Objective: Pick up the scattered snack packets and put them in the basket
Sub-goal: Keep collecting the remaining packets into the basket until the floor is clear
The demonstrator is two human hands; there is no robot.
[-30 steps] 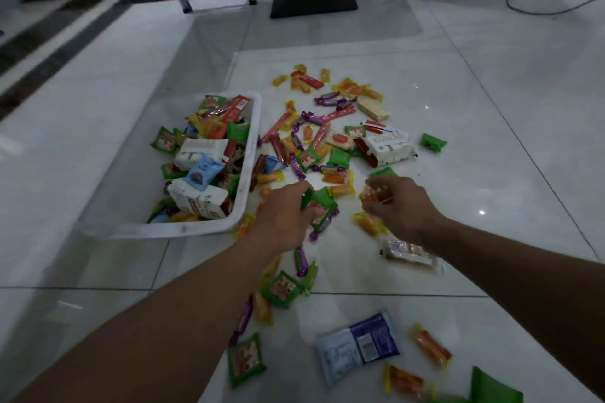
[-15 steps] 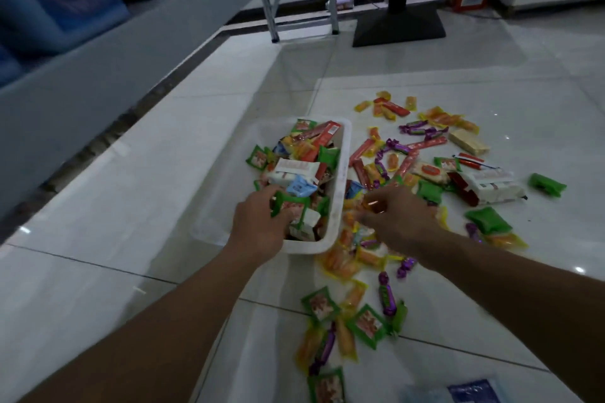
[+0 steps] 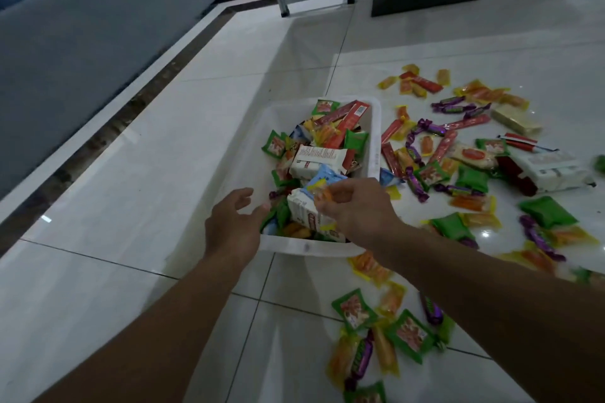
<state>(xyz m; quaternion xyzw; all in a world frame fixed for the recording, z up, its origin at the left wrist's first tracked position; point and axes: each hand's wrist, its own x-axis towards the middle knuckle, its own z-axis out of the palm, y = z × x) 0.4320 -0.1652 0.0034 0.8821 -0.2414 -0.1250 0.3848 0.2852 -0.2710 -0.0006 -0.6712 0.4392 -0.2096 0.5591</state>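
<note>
The right hand [image 3: 357, 209] is pinching a small orange-and-yellow packet [image 3: 322, 196] between thumb and fingertips, hovering over the near end of the white basket [image 3: 375, 141], above the packets already piled inside. The left hand [image 3: 234, 226] is hanging spread and relaxed at the basket's 7 o'clock corner, holding nothing. To do this drop well, the pinch should be letting go low over the pile and clearly inside the rim, so the light wrapper is not fluttering out. The packet's long axis is seemingly running from 10 to 4 o'clock, its yellow crimped end pointing toward 10. Many scattered packets [image 3: 471, 178] are lying on the tiled floor [image 3: 163, 173] from the basket's 2 round to 5 o'clock
</note>
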